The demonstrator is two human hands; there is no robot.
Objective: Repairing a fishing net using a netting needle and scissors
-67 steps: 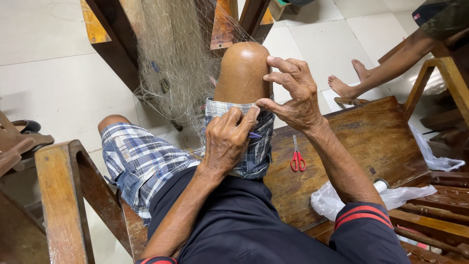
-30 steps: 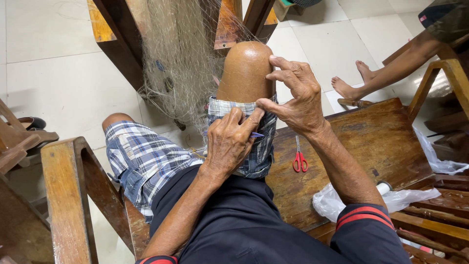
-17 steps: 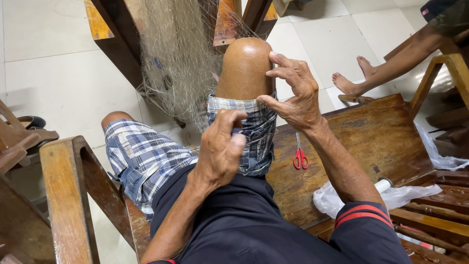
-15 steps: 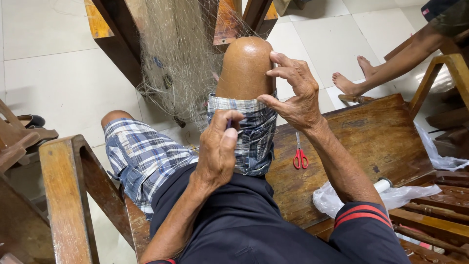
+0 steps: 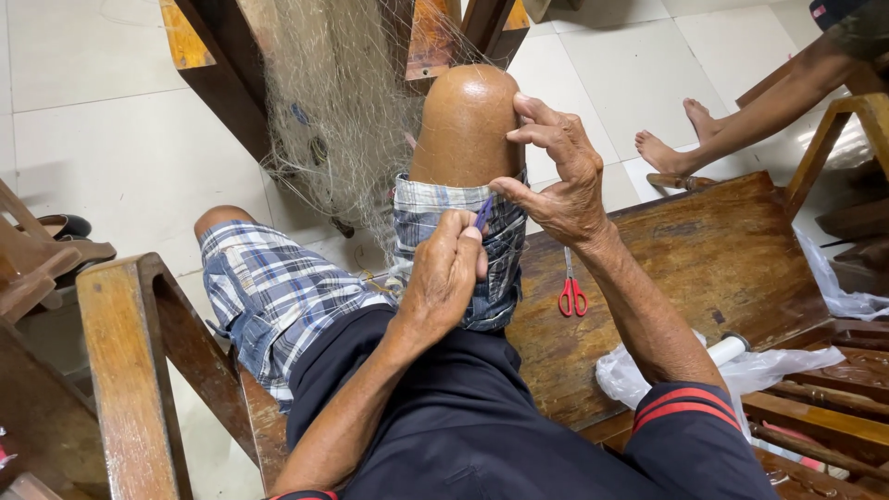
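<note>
Purple netting needle [image 5: 483, 212] pinched in left hand [image 5: 444, 278], right hand [image 5: 560, 181] just beside

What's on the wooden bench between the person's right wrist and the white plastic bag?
In the head view, red-handled scissors lie on the wooden bench just beside the right hand; from there to the white plastic bag the wood is bare.

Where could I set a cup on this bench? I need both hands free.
Bare wood on the wooden bench lies right of the red scissors, above the white plastic bag. It is crowded around the raised knee and fishing net.
</note>
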